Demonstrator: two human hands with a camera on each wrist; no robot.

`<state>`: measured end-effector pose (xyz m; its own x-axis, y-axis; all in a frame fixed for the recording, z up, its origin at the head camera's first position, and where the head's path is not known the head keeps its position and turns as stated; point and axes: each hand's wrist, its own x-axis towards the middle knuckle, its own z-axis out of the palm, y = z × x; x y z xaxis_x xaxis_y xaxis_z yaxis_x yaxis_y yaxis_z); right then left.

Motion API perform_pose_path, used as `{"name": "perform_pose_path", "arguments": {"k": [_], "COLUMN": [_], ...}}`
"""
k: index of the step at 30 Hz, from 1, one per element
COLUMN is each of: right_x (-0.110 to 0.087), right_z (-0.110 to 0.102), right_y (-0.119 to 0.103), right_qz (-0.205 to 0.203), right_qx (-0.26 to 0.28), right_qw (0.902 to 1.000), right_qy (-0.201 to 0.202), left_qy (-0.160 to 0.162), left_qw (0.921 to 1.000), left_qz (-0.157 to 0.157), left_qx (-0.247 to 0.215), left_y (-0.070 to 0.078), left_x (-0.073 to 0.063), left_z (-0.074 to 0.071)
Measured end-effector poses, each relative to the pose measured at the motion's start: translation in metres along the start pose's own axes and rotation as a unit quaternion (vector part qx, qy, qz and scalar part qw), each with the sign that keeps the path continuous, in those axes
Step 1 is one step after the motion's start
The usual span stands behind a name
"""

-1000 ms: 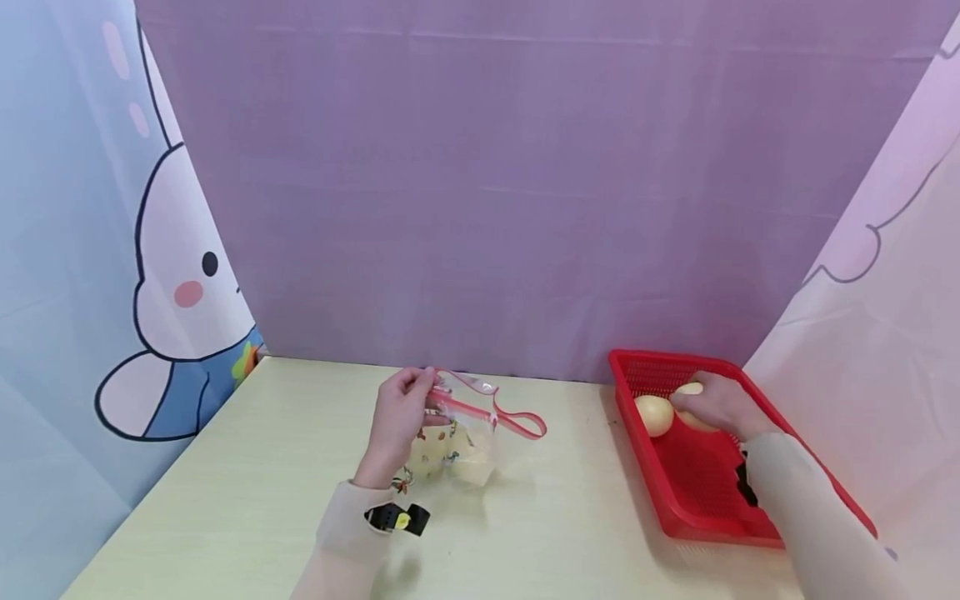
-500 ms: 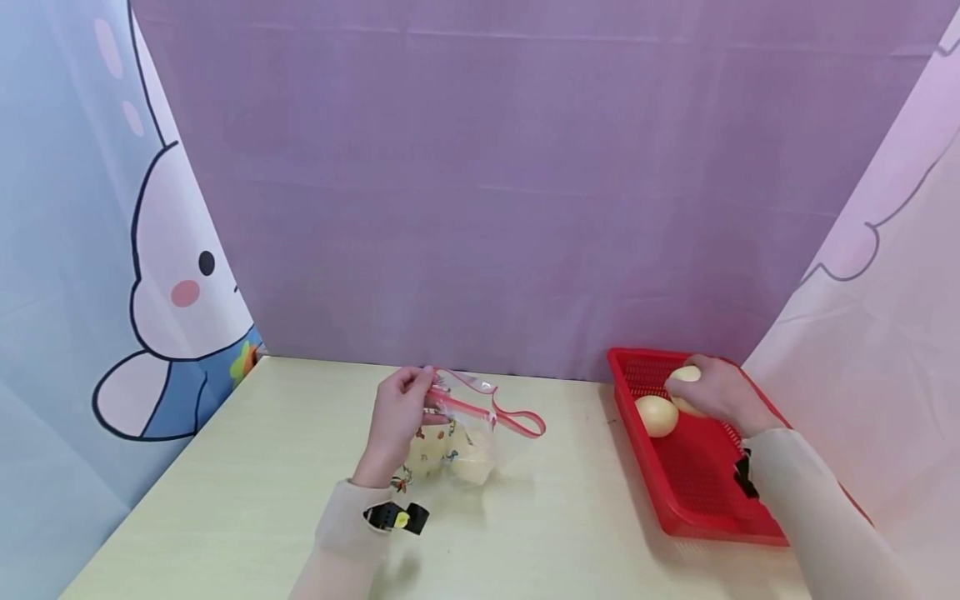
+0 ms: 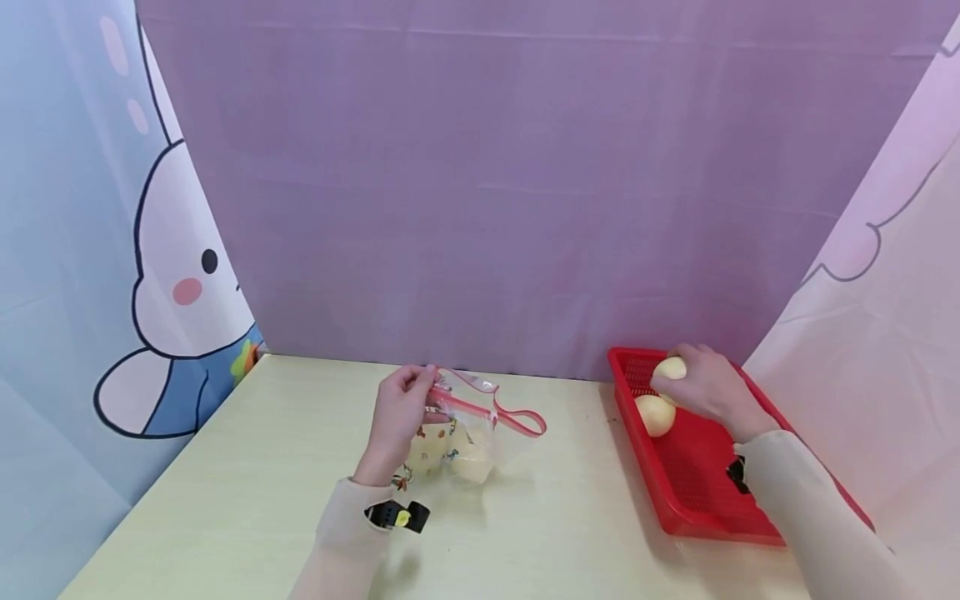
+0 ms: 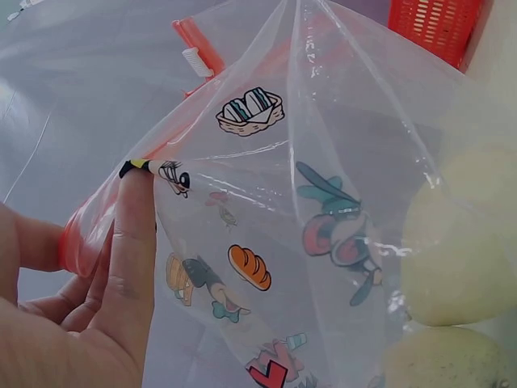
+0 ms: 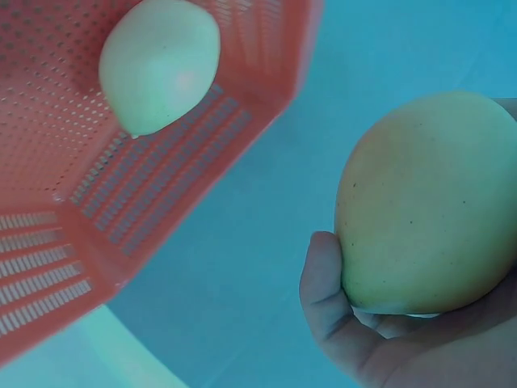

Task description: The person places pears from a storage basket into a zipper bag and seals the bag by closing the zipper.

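Note:
My left hand (image 3: pixel 401 421) pinches the rim of a clear zip bag (image 4: pixel 250 186), which has a red zip strip and printed food and cartoon figures. Inside it sit pale yellow mangoes (image 4: pixel 460 267), two of them showing at the right of the left wrist view. My right hand (image 3: pixel 708 387) grips another mango (image 5: pixel 428 202), fingers and thumb curled round its sides. It is raised over the back of a red plastic basket (image 3: pixel 660 492). One more mango (image 3: pixel 656 416) lies in the basket by its left wall, just below the held one in the head view.
The basket stands at the right of the pale table (image 3: pixel 247 500), close to the purple backdrop (image 3: pixel 480 208). A red loop (image 3: pixel 525 423) sticks out from the bag's right side. Printed cloths hang at left and right.
My right hand has lifted the mango up from the basket floor and slightly left. My left hand and the bag have stayed in place.

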<state>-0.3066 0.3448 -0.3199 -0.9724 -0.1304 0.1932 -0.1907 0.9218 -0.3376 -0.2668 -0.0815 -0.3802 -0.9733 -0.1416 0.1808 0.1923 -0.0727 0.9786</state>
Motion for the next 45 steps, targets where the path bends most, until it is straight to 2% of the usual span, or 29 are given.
{"name": "perform_pose_path", "arguments": {"k": [16,26,45], "right_x": [-0.006,-0.01,-0.013], "right_z": [0.009,0.014,0.035], "right_y": [-0.04,-0.066,-0.097], "right_qz": [-0.042,-0.046,-0.07], "right_qx": [-0.006,0.022,0.09], "right_qw": [0.9991,0.9986,0.992], "right_qy": [0.002,0.014,0.055], "left_qy": [-0.012,-0.025,-0.034], "left_qw": [0.9997,0.9995,0.999], "left_qz": [0.018,0.016,0.02], "left_qx": [0.009,0.009,0.022], "left_y": [-0.002,-0.002,-0.003], "left_x": [-0.001,-0.003,-0.005], "left_z": [0.007,0.01,0.014]}}
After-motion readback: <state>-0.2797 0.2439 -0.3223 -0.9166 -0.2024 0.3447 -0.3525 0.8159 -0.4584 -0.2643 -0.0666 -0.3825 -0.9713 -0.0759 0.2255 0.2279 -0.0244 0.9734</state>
